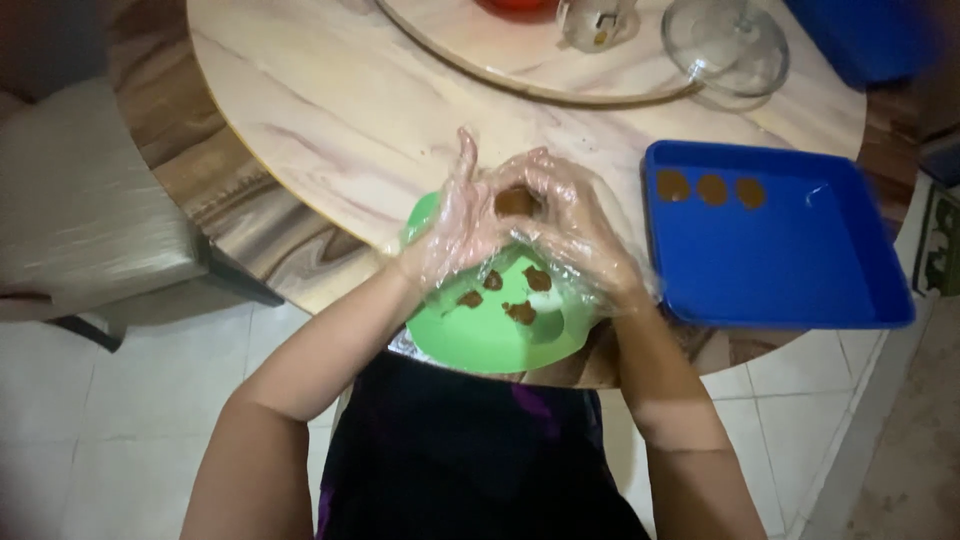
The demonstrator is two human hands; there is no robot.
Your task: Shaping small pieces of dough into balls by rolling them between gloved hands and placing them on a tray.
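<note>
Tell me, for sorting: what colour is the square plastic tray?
Blue square plastic tray, clearest in the head view.

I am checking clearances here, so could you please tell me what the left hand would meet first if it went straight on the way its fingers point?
The left hand points up-right, across bare marble tabletop; likely the round turntable's rim first, though depth is unclear.

— What's that between my palms?

— A small brown lump of dough (516, 202), soft and roundish, pinched between my left hand (462, 222) and right hand (575, 225).

— And below my hands?

— A green bowl (490, 335), holding a few more brown bits (520, 312) of dough on its bottom.
</note>
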